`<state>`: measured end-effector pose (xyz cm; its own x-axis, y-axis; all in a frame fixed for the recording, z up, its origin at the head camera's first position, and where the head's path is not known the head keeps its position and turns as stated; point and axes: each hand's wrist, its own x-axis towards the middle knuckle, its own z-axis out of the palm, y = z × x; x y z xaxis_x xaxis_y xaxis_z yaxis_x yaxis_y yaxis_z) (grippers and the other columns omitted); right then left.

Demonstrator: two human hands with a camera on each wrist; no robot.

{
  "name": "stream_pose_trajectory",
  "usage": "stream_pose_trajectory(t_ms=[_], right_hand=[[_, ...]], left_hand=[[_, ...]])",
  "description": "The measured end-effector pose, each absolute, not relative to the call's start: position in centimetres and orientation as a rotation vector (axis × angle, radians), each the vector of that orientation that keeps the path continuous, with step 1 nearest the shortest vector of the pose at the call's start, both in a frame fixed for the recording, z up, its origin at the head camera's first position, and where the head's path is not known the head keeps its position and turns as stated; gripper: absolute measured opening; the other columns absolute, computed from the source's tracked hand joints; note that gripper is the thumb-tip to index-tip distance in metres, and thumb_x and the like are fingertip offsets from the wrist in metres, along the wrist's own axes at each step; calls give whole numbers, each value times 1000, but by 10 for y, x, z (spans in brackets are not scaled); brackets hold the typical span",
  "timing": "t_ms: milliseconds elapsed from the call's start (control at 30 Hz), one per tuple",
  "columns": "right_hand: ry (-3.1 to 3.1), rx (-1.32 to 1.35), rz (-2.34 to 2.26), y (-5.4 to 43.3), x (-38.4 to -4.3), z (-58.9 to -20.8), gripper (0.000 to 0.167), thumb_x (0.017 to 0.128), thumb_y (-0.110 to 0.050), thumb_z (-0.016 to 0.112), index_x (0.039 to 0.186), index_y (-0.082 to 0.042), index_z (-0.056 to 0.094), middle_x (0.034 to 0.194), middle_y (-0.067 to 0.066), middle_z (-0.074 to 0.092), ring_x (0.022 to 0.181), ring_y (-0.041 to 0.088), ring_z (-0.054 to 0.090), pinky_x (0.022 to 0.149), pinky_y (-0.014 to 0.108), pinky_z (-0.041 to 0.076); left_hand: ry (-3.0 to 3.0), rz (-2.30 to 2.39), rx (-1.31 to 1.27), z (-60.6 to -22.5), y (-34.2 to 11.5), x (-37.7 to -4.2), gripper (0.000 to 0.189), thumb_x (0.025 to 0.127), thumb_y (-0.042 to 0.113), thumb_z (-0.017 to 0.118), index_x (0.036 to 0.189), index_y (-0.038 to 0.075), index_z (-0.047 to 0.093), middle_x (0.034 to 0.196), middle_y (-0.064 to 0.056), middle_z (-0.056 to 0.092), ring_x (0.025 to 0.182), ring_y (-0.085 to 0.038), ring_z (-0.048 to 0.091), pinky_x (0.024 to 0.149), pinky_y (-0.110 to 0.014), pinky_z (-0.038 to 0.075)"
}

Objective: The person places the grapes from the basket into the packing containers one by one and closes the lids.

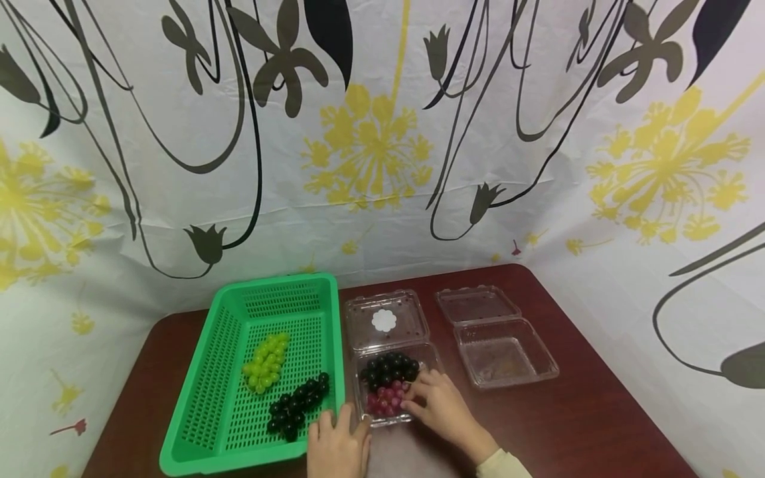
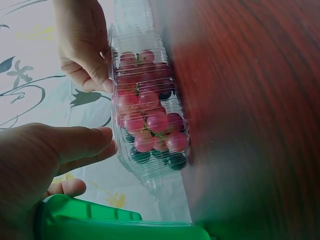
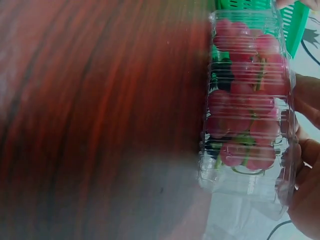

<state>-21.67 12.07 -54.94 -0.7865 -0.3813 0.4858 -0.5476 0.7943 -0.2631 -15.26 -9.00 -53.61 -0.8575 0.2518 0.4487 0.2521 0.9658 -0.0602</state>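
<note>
A clear plastic clamshell box (image 1: 366,415) stands with its lid folded back and a white label on it. Black grapes (image 1: 391,367) fill its far half and red grapes (image 1: 387,400) its near half. My right hand (image 1: 441,405) reaches over the box's right side, bent fingers and thumb at the red grapes; whether it pinches any I cannot tell. At the near left corner is my left hand (image 1: 339,441), fingers extended between the box and the green basket (image 1: 339,345). In the left wrist view its fingertips (image 2: 102,135) come right up to the box's rim.
Inside the basket lie a bunch of green grapes (image 1: 265,364) and another bunch of black grapes (image 1: 297,406). A second clear clamshell box (image 1: 508,358) stands open to the right on the dark red table (image 1: 574,425). A patterned cloth (image 1: 382,252) hangs behind.
</note>
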Motion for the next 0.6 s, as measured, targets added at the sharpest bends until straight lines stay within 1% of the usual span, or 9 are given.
stream_pose_trajectory(t_ms=[167, 300, 400, 467, 533, 600], right_hand=[[-2564, 744, 462, 123, -219, -550, 17, 68, -39, 81, 70, -26, 69, 74, -17, 59, 71, 1, 42, 68, 22, 36], [-2578, 755, 468, 128, -225, -544, 19, 68, -43, 80, 74, -27, 71, 76, -18, 62, 73, 0, 43, 71, 23, 37], [-2593, 713, 534, 132, -233, -531, 15, 70, -37, 81, 76, -27, 71, 76, -18, 62, 72, -1, 43, 71, 23, 38], [-2624, 614, 592, 133, -241, -519, 11, 74, -31, 80, 77, -24, 72, 75, -15, 63, 69, 0, 43, 69, 23, 38], [-2660, 496, 615, 135, -253, -506, 6, 78, -25, 77, 80, -19, 75, 76, -10, 65, 68, 4, 47, 68, 26, 38], [-2705, 364, 591, 138, -266, -497, 8, 83, -22, 74, 85, -15, 76, 78, -3, 67, 69, 12, 52, 69, 32, 39]], left_hand=[[-2600, 4, -360, -538, -90, -153, 28, 63, 46, 83, 87, 33, 75, 100, 1, 60, 84, -24, 53, 67, -39, 43], [-2571, 2, -362, -539, -90, -152, 29, 61, 46, 84, 85, 33, 75, 100, 2, 60, 83, -24, 51, 66, -38, 41], [-2599, -4, -355, -538, -89, -152, 28, 63, 45, 84, 86, 33, 75, 100, 2, 59, 83, -23, 50, 67, -38, 41], [-2634, -7, -349, -536, -89, -151, 27, 64, 45, 83, 87, 33, 75, 101, 2, 59, 84, -23, 50, 67, -39, 41], [-2654, -5, -345, -535, -89, -151, 26, 65, 45, 83, 87, 33, 75, 101, 2, 59, 84, -23, 50, 68, -39, 41], [-2662, -2, -342, -535, -89, -151, 26, 66, 45, 83, 88, 33, 75, 101, 2, 60, 84, -24, 51, 68, -39, 42]])
